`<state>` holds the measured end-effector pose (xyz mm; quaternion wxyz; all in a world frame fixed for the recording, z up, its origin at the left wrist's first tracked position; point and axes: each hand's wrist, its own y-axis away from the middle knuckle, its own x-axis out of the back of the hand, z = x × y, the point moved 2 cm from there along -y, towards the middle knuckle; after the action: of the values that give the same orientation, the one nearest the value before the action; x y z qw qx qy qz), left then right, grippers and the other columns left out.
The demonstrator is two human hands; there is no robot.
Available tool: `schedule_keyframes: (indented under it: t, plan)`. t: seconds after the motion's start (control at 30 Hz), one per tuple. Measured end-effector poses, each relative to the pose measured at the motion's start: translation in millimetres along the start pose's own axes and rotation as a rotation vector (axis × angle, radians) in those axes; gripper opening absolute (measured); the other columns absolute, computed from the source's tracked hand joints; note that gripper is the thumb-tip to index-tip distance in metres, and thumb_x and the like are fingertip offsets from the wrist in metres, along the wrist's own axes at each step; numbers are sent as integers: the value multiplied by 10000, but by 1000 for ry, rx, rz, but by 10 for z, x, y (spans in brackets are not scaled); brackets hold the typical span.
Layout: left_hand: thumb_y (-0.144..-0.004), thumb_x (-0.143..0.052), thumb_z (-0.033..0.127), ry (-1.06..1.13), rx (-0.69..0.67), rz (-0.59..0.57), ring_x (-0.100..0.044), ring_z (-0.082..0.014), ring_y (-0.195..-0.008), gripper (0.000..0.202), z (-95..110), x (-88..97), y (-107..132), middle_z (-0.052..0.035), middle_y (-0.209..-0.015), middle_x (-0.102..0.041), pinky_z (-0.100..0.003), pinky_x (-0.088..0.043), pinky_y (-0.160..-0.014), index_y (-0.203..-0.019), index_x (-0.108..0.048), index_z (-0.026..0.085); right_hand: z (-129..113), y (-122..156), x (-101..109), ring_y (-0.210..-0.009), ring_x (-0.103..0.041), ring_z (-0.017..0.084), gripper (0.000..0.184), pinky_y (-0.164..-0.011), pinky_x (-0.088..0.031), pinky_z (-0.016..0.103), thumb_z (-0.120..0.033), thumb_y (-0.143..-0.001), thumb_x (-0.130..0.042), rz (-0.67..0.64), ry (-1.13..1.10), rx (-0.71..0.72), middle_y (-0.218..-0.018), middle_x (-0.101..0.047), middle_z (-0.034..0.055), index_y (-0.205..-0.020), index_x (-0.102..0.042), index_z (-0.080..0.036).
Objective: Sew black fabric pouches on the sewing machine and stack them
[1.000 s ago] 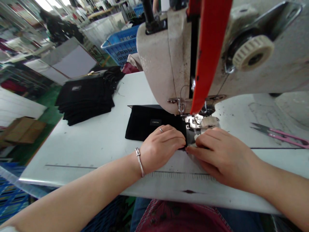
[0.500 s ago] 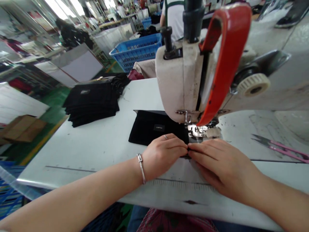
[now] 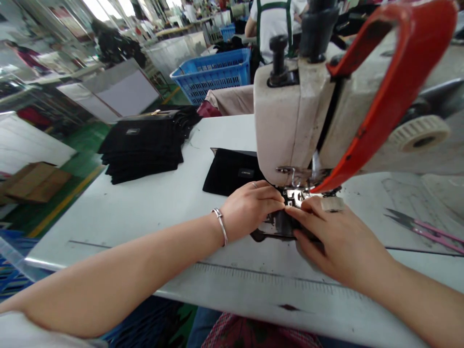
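Observation:
A black fabric pouch (image 3: 229,171) with a small lettered label lies on the sewing machine bed, its right end at the presser foot (image 3: 294,197). My left hand (image 3: 250,210) is closed at its near edge, fingertips together beside the foot and partly hiding the pouch. My right hand (image 3: 337,237) lies right of the foot. Its index fingertip nearly meets my left fingertips, another finger is bent up by the foot, and the thumb sits lower, apart. Below the fingertips a dark metal part of the bed shows.
Left on the table stands a stack of black pouches (image 3: 145,145). Pink-handled thread snips (image 3: 424,228) lie at the right. The machine head (image 3: 279,125) with its red lever guard (image 3: 395,92) rises above my hands. Behind are a blue crate (image 3: 213,72) and a person (image 3: 273,29).
The pouch and both hands have moved away from me, toward the foot's far side. My right fingers have spread apart, and more of the metal bed shows. The view has shifted slightly.

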<state>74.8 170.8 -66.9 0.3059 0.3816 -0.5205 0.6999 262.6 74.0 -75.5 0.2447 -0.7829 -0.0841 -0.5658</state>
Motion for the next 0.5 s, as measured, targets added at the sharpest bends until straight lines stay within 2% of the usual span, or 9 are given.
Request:
schedule_keyframes:
  t: [0.27, 0.5]
  plan:
    - [-963, -537, 94, -91, 18, 21, -706, -126, -973, 233, -130, -55, -53, -11, -986, -776, -248, -543, -984, -942, -750, 184, 40, -20, -43, -952, -565, 296, 398, -827, -484, 482, -289, -953, -495, -7, 50, -13, -1105, -637, 121, -1311, -581, -139]
    - [-944, -541, 72, -66, 51, 35, -710, -130, -967, 250, -170, -75, -50, -6, -971, -780, -256, -557, -965, -935, -764, 184, 37, -40, -39, -969, -568, 307, 406, -829, -486, 494, -284, -945, -513, -11, 33, -1, -1116, -643, 133, -1314, -582, -132]
